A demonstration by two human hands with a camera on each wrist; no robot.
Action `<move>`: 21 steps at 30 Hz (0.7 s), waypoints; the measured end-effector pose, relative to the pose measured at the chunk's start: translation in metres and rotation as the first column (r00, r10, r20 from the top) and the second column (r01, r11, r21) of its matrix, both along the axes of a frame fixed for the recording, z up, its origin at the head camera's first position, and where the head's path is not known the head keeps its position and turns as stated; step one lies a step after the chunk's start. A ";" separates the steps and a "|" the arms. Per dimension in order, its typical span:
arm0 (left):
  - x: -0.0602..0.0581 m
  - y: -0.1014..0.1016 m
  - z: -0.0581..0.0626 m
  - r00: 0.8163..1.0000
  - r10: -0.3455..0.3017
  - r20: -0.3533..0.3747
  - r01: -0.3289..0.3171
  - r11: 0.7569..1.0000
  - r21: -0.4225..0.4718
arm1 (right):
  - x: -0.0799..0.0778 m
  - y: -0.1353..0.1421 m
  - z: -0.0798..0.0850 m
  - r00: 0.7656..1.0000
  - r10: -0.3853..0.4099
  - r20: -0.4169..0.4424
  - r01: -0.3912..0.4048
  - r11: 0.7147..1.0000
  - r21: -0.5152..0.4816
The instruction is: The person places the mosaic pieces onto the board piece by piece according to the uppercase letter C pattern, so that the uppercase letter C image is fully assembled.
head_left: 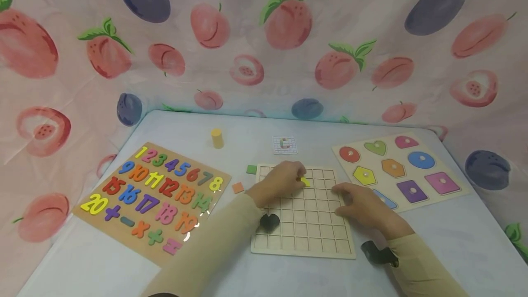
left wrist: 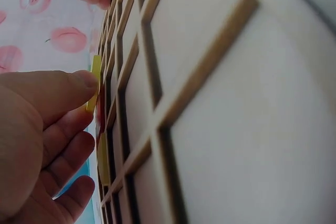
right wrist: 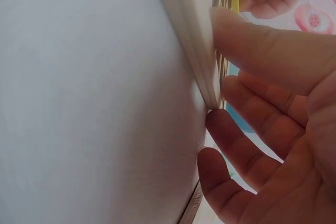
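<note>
My left hand (head_left: 282, 178) pinches a small yellow square tile (head_left: 305, 181) between thumb and fingertips, over the upper part of a wooden grid board (head_left: 303, 244). In the left wrist view the tile (left wrist: 96, 67) stands tilted on edge, right at the board's surface. Red and yellow pieces lie in cells beyond it, partly hidden by the hand. My right hand (head_left: 365, 206) rests at the board's right edge, thumb (right wrist: 257, 40) on the rim and the other fingers loosely bent beside it.
A green tile (head_left: 251, 169) and an orange tile (head_left: 238, 188) lie left of the board. Behind it are a small pattern card (head_left: 291, 150) and a yellow cylinder (head_left: 217, 139). A number puzzle (head_left: 154, 255) lies left, a shape puzzle (head_left: 429, 168) right.
</note>
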State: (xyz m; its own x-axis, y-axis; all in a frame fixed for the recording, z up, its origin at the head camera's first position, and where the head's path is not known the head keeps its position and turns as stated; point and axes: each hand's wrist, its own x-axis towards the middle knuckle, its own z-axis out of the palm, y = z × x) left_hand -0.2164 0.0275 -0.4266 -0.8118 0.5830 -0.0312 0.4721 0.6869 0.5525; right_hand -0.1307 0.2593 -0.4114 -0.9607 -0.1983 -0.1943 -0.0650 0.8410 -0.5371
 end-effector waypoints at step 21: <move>0.004 0.009 0.004 0.999 0.018 0.031 -0.017 1.000 -0.019 | 0.000 0.000 -0.001 1.000 0.006 -0.004 -0.006 1.000 0.004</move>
